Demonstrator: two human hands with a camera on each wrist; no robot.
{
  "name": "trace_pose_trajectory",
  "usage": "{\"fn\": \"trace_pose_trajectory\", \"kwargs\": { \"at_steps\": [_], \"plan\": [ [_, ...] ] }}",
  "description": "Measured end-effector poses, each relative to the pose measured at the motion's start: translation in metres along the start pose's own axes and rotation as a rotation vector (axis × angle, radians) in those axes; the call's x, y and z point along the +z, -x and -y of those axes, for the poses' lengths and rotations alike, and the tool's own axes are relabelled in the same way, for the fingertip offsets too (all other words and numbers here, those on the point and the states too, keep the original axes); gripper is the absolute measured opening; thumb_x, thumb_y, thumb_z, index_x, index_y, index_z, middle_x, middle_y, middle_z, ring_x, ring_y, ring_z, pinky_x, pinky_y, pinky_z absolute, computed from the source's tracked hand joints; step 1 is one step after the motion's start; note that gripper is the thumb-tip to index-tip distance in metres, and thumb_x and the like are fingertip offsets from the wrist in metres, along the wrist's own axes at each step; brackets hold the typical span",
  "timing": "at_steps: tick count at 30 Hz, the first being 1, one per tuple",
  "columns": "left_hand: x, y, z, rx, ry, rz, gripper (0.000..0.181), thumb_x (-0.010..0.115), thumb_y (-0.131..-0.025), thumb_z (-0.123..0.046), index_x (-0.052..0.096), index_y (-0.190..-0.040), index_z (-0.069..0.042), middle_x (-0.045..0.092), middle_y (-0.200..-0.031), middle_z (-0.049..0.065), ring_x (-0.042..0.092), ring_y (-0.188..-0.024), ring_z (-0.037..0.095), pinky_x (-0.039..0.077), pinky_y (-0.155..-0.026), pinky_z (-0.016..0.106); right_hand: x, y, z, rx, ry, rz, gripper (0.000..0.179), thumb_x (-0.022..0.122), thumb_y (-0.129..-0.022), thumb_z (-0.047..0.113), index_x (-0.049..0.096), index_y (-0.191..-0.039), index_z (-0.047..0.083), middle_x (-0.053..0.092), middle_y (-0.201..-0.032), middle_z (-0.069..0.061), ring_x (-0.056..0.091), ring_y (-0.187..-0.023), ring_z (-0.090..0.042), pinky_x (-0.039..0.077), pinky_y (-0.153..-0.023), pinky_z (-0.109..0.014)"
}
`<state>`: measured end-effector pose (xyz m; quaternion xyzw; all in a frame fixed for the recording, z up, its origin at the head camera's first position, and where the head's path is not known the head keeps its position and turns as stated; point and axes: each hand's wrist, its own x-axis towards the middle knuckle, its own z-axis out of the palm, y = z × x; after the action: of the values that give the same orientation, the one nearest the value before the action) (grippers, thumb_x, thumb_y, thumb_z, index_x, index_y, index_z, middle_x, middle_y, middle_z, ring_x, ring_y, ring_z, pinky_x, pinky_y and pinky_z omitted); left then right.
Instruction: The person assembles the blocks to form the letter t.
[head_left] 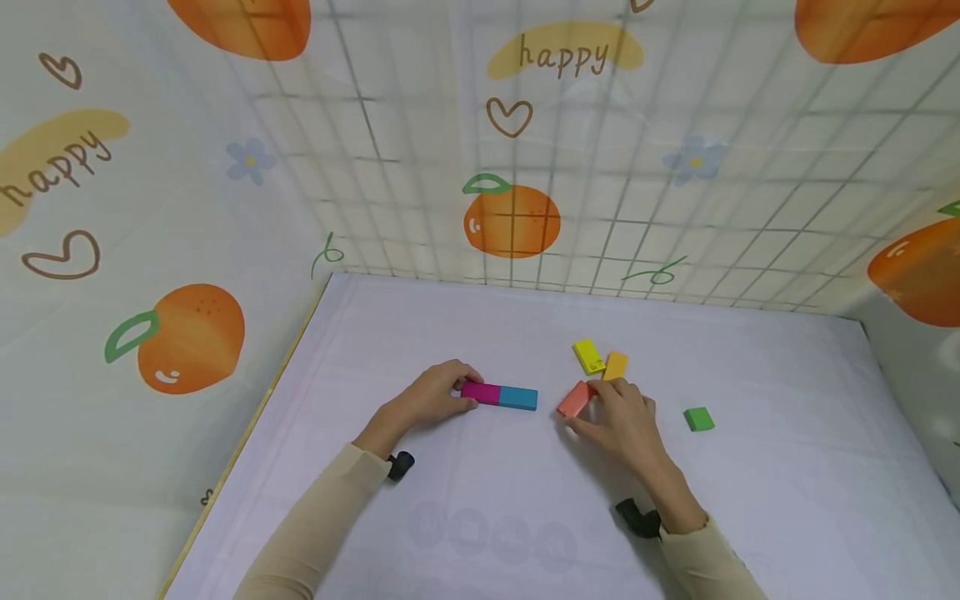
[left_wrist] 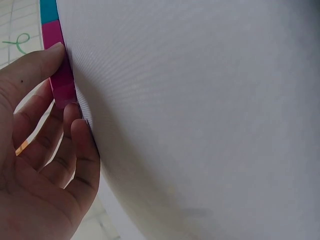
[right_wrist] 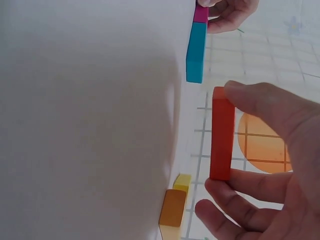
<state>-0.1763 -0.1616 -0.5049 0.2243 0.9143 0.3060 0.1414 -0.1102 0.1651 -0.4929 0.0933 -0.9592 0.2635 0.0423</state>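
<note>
A magenta block (head_left: 481,393) and a blue block (head_left: 519,398) lie end to end in a row on the white table. My left hand (head_left: 438,393) pinches the magenta block at its outer end, thumb on the near side, as the left wrist view also shows. Between thumb and fingertips my right hand (head_left: 618,419) holds a red block (right_wrist: 222,134) by its two ends, tilted, a short way right of the blue block (right_wrist: 196,52). Just behind that hand lie a yellow block (head_left: 588,357) and an orange block (head_left: 615,365), close together.
A green block (head_left: 699,419) lies to the right of my right hand. White cloth walls printed with oranges, hearts and lettering rise behind and left of the table (head_left: 480,492). Small black devices sit at both wrists.
</note>
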Motion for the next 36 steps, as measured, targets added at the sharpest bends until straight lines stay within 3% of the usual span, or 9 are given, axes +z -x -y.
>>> {"fn": "trace_pose_trajectory", "kwargs": {
  "at_steps": [10, 25, 36],
  "plan": [
    [0.000, 0.000, -0.001, 0.003, 0.007, 0.003, 0.033, 0.078, -0.090, -0.021, 0.067, -0.121, -0.019, 0.060, -0.108, -0.009, 0.055, -0.098, 0.013, 0.046, -0.089, 0.034, 0.002, -0.008, 0.000, -0.025, -0.056, 0.000, 0.067, 0.088, -0.075, 0.036, 0.062, -0.124, 0.000, 0.060, -0.110, -0.016, 0.052, -0.097, -0.031, 0.040, -0.087, -0.057],
    [0.000, 0.001, -0.003, 0.018, 0.006, -0.006, 0.034, 0.078, -0.089, -0.020, 0.067, -0.121, -0.017, 0.060, -0.107, -0.006, 0.053, -0.096, 0.015, 0.046, -0.085, 0.034, 0.006, -0.022, 0.002, -0.062, -0.125, -0.002, 0.066, 0.089, -0.075, 0.031, 0.062, -0.125, -0.001, 0.061, -0.115, -0.013, 0.054, -0.101, -0.030, 0.045, -0.085, -0.051],
    [0.000, 0.001, -0.002, 0.010, 0.005, -0.004, 0.034, 0.078, -0.089, -0.020, 0.067, -0.121, -0.018, 0.060, -0.108, -0.006, 0.053, -0.097, 0.016, 0.046, -0.085, 0.034, 0.008, -0.036, 0.009, -0.079, -0.124, 0.011, 0.063, 0.088, -0.076, 0.037, 0.063, -0.123, 0.004, 0.061, -0.115, -0.009, 0.053, -0.100, -0.026, 0.048, -0.082, -0.043]
  ]
}}
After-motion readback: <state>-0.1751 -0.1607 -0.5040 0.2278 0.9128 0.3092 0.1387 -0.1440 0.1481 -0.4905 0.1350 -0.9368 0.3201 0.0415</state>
